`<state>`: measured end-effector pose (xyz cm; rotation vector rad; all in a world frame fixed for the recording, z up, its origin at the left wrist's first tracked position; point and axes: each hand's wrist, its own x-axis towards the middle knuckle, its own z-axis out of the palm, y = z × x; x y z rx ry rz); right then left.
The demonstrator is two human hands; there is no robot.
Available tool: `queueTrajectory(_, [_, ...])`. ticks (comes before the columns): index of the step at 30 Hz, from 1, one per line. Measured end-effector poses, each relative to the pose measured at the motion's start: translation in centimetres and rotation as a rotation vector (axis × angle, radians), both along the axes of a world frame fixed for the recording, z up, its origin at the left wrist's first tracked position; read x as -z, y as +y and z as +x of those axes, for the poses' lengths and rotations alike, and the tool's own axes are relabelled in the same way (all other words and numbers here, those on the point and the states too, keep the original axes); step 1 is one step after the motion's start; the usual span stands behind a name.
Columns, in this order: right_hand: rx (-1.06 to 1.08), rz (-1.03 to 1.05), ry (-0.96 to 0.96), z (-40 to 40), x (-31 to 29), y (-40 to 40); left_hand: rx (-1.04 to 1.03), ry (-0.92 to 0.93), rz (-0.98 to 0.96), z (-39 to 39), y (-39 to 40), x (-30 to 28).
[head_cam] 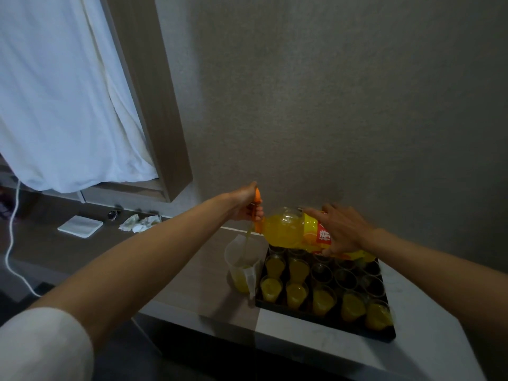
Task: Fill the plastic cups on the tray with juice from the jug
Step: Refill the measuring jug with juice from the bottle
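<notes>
A pale table (302, 336) stood against a textured grey wall (330, 105), a white curtain (55, 92) hanging at the left. Near its far edge a black tray (316, 307) held plastic cups (324, 298), the near row filled. The right hand (341, 229) gripped a tipped juice bottle (288, 229), fingers curled round its label; the left hand (244, 204) pinched its orange neck. Juice streamed into a clear jug (242, 265) beside the tray's left edge.

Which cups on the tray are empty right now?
The clear cups at the tray's far right are empty; the near row and left-hand cups hold yellow juice.
</notes>
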<state>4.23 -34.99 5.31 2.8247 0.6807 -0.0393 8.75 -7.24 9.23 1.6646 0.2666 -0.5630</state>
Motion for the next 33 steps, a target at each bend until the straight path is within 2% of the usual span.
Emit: queueTrajectory(33, [-0.009, -0.021, -0.023, 0.5, -0.8, -0.1, 0.0, -0.005, 0.02, 0.1, -0.2, -0.9])
